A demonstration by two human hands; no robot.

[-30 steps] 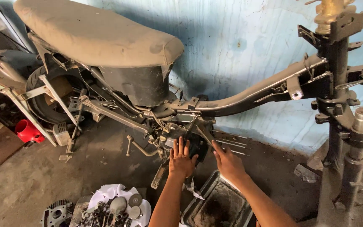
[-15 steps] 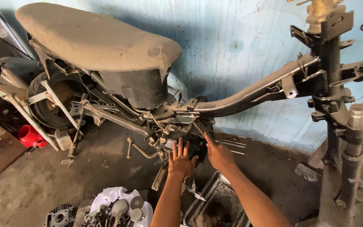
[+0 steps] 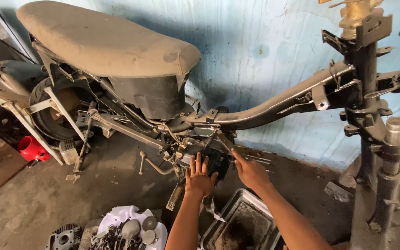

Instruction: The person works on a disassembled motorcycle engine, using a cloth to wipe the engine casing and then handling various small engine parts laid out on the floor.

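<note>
Both forearms reach up from the bottom edge toward the stripped scooter frame. The left hand is spread flat, fingers up and apart, pressed against the dark engine block that hangs under the frame's low middle; it grips nothing. The right hand lies just beside it to the right, fingers stretched together and pointing up-left to the block's right edge, where thin metal rods stick out; whether it pinches anything cannot be told. The block sits below the dusty seat, between the rear wheel on the left and the upright steering column on the right. Room is tight above the hands, where brackets and wires crowd in; below them there is open space down to a greasy metal tray on the floor between the forearms. Left of the tray a white cloth carries gears and small parts. A red cap lies near the wheel. The concrete floor is dirty, and the wall behind is worn pale blue.
</note>
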